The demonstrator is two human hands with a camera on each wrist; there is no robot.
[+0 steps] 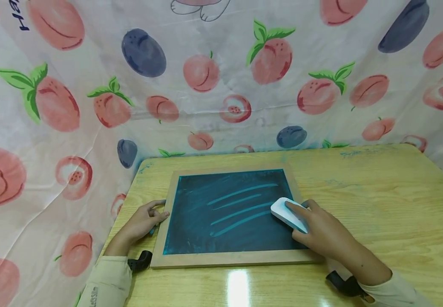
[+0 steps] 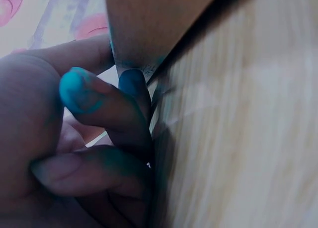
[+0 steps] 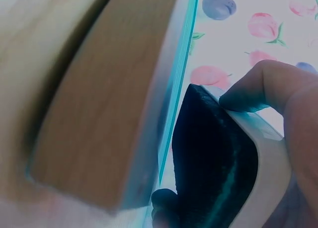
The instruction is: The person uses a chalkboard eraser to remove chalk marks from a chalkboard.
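A chalkboard in a light wooden frame lies flat on the table, with several blue chalk strokes across its dark surface. My right hand grips a white board eraser over the board's right side. The right wrist view shows the eraser's dark felt smeared with blue, tilted and apart from the board there. My left hand holds the frame's left edge, thumb on the rim. In the left wrist view, some fingers are curled, with blue chalk on the tips, and one fingertip touches the frame's side.
The wooden table extends right of the board and in front of it. A cloth printed with peaches hangs behind the table and along its left side. Dark wrist-worn devices sit at both sleeves.
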